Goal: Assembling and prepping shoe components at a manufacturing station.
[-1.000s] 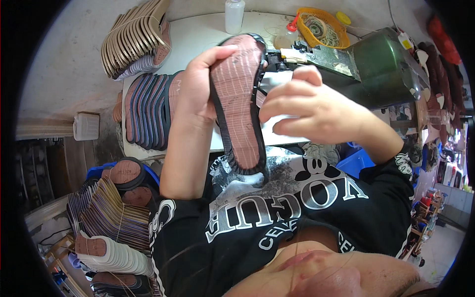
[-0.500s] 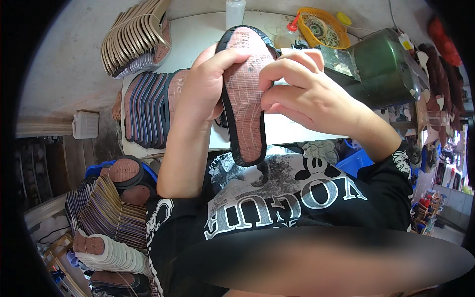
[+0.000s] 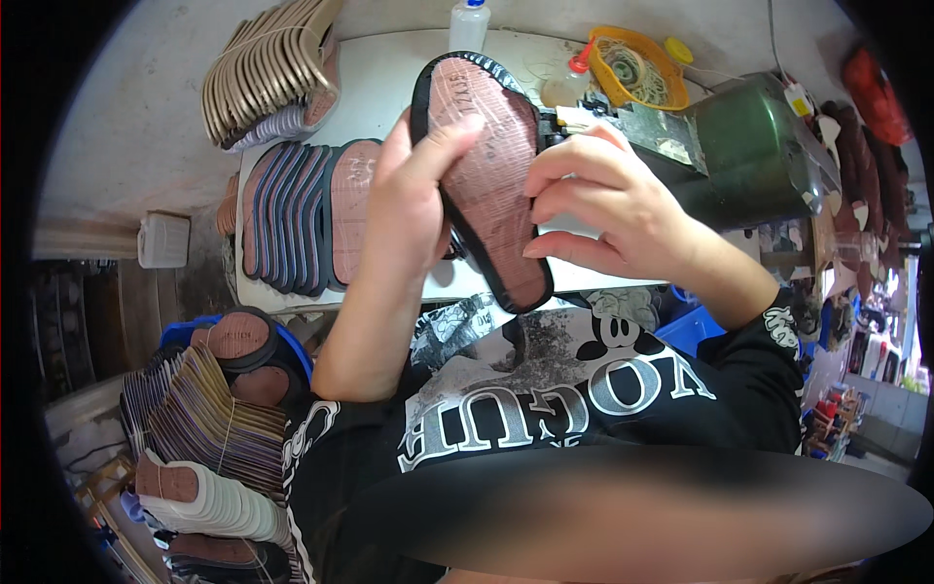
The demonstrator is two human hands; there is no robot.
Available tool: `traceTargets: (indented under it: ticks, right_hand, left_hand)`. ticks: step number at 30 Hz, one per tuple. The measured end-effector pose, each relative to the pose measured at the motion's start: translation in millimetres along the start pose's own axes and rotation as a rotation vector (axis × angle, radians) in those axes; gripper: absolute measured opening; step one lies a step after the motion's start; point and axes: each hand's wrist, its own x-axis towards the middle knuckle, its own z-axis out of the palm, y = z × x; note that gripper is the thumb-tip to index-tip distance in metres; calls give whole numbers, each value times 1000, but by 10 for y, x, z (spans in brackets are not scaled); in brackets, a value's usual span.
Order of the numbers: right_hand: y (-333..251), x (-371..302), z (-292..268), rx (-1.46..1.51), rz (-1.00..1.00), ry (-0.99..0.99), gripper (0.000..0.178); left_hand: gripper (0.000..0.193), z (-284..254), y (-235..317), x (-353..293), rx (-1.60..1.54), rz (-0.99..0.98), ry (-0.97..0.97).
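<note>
A shoe insole with a pinkish-brown face and black edging is held up over the white table, its wide end away from me and its narrow end tilted to the right. My left hand is closed round its left side, the thumb pressed on the face. At the right edge, my right hand has curled fingers against the edging, with thumb tip and fingertips resting there, a gap between them. Just beyond the right fingers, small dark metal machine parts touch or nearly touch the insole's edge; the exact contact is hidden.
A green machine body stands right of the hands. Stacked insoles lie on the table's left, a tan bundle behind them. At the back are bottles and a yellow basket. More bundles fill the lower left.
The insole has turned, its narrow end swinging to the right and its wide end slightly left. My left hand tilted with it; the right fingers shifted along the edge and the thumb spread lower.
</note>
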Motion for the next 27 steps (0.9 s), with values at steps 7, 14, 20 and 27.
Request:
traceTargets:
  ticks: [7, 14, 20, 27]
  right_hand:
    - [-39, -125, 335, 551, 486, 439, 28]
    - [-90, -28, 214, 343, 525, 32, 7]
    - [-109, 163, 136, 617, 711, -90, 13]
    - [149, 577, -128, 667, 610, -3, 16]
  left_hand:
    - [37, -64, -323, -167, 99, 211, 51]
    - [47, -139, -316, -310, 223, 260, -15]
    - [48, -321, -195, -324, 60, 122, -56]
    - [37, -1243, 212, -323, -312, 303, 121]
